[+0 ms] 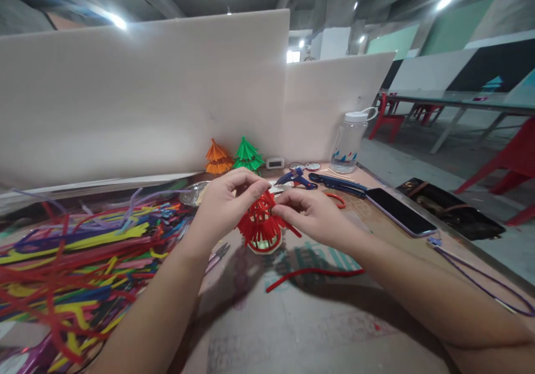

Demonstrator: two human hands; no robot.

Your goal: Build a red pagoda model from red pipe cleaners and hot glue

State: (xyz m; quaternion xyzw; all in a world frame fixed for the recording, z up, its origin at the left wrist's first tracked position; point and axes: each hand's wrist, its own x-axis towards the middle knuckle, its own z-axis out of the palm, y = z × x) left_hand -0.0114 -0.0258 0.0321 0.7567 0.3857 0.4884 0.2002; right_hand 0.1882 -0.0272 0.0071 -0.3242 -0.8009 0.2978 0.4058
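Now, the left hand and right hand pinch the red model, which stands mid-surface, toward the back edge. If they press unevenly, its thin strips may bend or loosen.

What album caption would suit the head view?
Left hand and right hand at a red decoration; orange tree, green tree behind.

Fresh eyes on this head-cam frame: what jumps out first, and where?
Likely the bright red tiered craft near the middle, with the left hand and right hand at its upper part. Next, the tangle of multicoloured strips across the lower left. Beyond the hands, an orange tree and a green tree stand before the pale partition.
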